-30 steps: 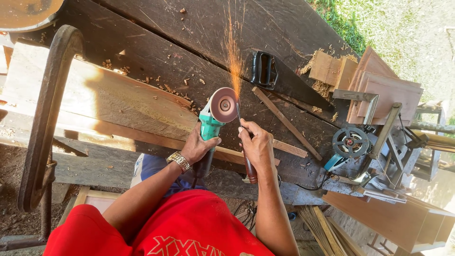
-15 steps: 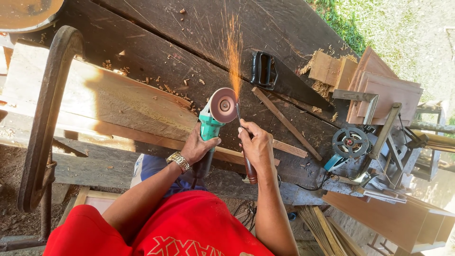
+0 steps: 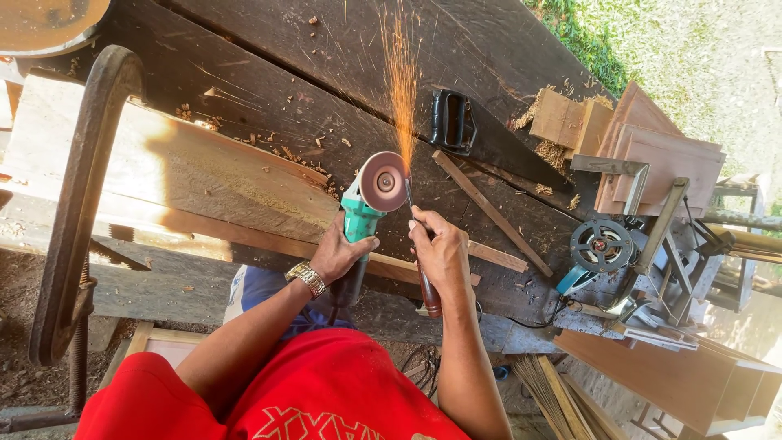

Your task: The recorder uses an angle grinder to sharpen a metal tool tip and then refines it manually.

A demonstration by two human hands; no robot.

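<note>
Green angle grinder [image 3: 362,216] — pink disc throwing sparks — meets a slim, seemingly wooden-handled chisel [image 3: 417,244] over the dark workbench [image 3: 269,106].

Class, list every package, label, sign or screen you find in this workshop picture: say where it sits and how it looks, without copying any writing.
Packages, signs, screens: none in view.
Print on the red shirt: bottom edge, pale block shapes across the chest.

A handsaw [image 3: 489,143] with a black handle lies on the dark wooden table [image 3: 269,90], a thin wooden strip [image 3: 493,213] just beside it. Stacked wood blocks [image 3: 570,122] and boards [image 3: 668,163] sit at the far edge, near a small round machine [image 3: 601,246]. A curved rusty iron bar [image 3: 77,204] stands apart.
</note>
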